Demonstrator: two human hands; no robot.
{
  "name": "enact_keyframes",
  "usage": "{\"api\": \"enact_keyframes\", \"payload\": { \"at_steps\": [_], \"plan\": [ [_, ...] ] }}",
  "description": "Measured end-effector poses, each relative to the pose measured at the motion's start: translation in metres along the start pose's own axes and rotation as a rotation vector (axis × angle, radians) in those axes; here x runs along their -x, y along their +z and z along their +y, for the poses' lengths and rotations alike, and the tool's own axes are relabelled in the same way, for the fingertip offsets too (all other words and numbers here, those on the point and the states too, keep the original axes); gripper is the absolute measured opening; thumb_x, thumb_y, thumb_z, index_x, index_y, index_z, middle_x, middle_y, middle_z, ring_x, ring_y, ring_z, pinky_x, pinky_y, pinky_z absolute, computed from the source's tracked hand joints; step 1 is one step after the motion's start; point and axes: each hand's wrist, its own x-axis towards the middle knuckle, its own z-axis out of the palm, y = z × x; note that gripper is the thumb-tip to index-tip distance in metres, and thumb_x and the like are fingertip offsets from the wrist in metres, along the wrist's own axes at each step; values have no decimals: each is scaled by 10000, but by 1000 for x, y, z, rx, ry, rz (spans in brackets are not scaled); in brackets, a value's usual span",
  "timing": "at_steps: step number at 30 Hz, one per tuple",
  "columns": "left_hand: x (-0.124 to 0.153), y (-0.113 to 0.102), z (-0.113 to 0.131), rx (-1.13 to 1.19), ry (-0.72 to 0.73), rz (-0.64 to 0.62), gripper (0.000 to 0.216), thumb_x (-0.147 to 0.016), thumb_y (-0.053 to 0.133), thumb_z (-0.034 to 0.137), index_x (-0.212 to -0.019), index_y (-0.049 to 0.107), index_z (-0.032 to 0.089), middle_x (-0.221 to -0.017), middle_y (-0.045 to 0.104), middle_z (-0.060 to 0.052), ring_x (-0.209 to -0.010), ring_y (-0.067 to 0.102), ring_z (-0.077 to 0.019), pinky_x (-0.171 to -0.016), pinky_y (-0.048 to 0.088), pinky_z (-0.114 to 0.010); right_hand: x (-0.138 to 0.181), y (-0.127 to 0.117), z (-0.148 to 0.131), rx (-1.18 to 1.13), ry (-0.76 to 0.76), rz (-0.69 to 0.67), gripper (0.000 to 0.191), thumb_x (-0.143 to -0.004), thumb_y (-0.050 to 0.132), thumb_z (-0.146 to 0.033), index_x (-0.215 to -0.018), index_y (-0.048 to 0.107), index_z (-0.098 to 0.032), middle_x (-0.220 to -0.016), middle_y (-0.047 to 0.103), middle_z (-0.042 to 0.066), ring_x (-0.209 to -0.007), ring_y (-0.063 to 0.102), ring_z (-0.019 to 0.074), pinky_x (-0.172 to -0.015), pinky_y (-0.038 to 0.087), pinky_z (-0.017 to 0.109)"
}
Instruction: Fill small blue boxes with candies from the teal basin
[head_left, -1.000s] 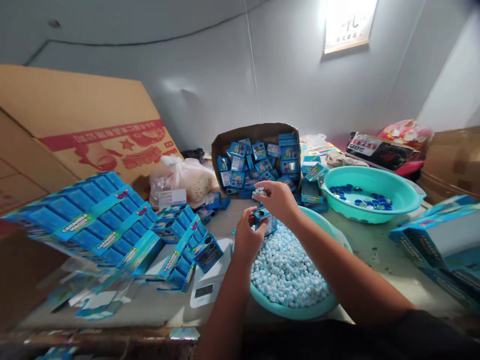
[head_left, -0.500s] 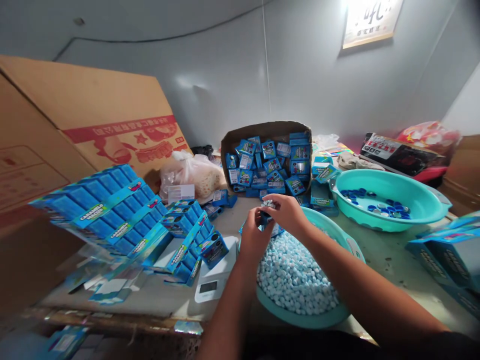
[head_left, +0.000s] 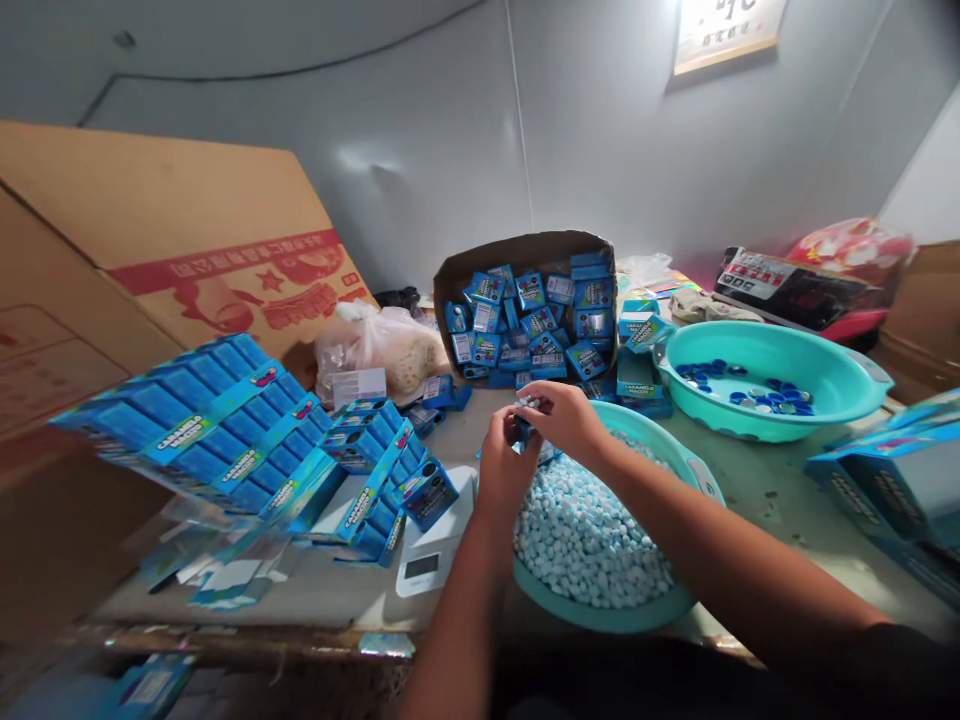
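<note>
My left hand (head_left: 501, 460) is wrapped round a small blue box (head_left: 520, 430), mostly hidden by my fingers. Over the top of that box, my right hand (head_left: 564, 415) is closed on some small pale candies (head_left: 528, 402) at its fingertips. Below both hands stands a turquoise basin (head_left: 611, 622) heaped with white and light-blue candies (head_left: 592, 535). At the basin's left is a white digital scale (head_left: 435, 548), with a blue candy box (head_left: 427, 493) at its upper left.
Stacked display trays of blue boxes (head_left: 217, 420) lean at left before a large carton (head_left: 217, 220). An open carton (head_left: 444, 280) of blue boxes lies behind my hands. At right are a second basin (head_left: 817, 395) with blue discs and more blue packaging (head_left: 892, 480).
The view has shifted slightly, so the background sits a little further left and higher. Both hands remain together at the blue box, with only slight finger movement.
</note>
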Motion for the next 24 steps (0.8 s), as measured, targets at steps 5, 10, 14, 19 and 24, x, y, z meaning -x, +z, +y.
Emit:
{"api": "enact_keyframes", "payload": {
  "at_steps": [5, 10, 14, 19, 24],
  "plan": [
    [0, 1, 1, 17, -1, -1, 439, -809, 721, 249, -1212, 553, 197, -1141, 703, -103, -1030, 699, -218, -942, 544, -379, 1, -1, -4, 16, -10, 11, 143, -794, 720, -216, -926, 770, -190, -836, 758, 33, -722, 676, 160, -707, 513, 263],
    [0, 1, -1, 20, -4, 12, 463, -797, 742, 240, -1221, 559, 198, -1134, 715, -104, -1023, 705, -221, -935, 548, -379, 2, -3, -5, 31, -35, -10, 84, -767, 720, -162, -842, 748, -189, -839, 744, 26, -748, 663, 158, -715, 492, 262],
    [0, 1, -2, 41, -1, 7, 462, -792, 750, 236, -1212, 561, 202, -1147, 715, -108, -1048, 707, -230, -953, 547, -393, 1, -3, -6, 38, -49, -17, 87, -748, 720, -134, -818, 737, -183, -829, 725, 28, -753, 647, 157, -716, 479, 262],
    [0, 2, -2, 80, 10, -4, 460, -804, 738, 235, -1219, 544, 197, -1154, 711, -115, -1047, 712, -227, -948, 558, -390, 1, -3, -6, 32, -65, -23, 117, -734, 698, -110, -811, 731, -192, -826, 713, 24, -766, 635, 159, -721, 472, 264],
    [0, 2, -2, 85, 54, -14, 510, -806, 740, 252, -1252, 499, 192, -1200, 687, -140, -1073, 705, -241, -966, 550, -404, 3, -2, -7, -4, -73, -23, 69, -773, 683, -173, -820, 729, -194, -842, 724, 32, -790, 644, 172, -736, 475, 278]
  ]
}}
